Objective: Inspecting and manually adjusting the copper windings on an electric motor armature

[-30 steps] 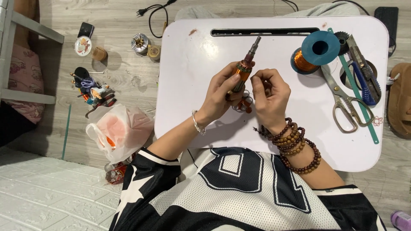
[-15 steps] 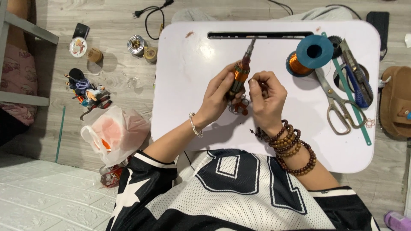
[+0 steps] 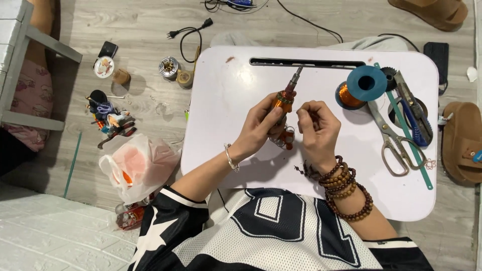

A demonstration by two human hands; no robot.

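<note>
Work looks midway (my guess): left hand (image 3: 261, 125) grips orange screwdriver (image 3: 284, 98), right hand (image 3: 317, 129) pinches something too small to tell, above white counter (image 3: 226, 125).

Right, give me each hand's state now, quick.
Left hand: closed around the orange-handled screwdriver.
Right hand: fingers curled and pinched close to the tool; what it holds cannot be told.

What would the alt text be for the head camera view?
Seen from above, a person's left hand grips an orange-handled screwdriver over a white lap table, with the right hand pinched beside it. A copper wire spool and scissors lie at the right.
</note>
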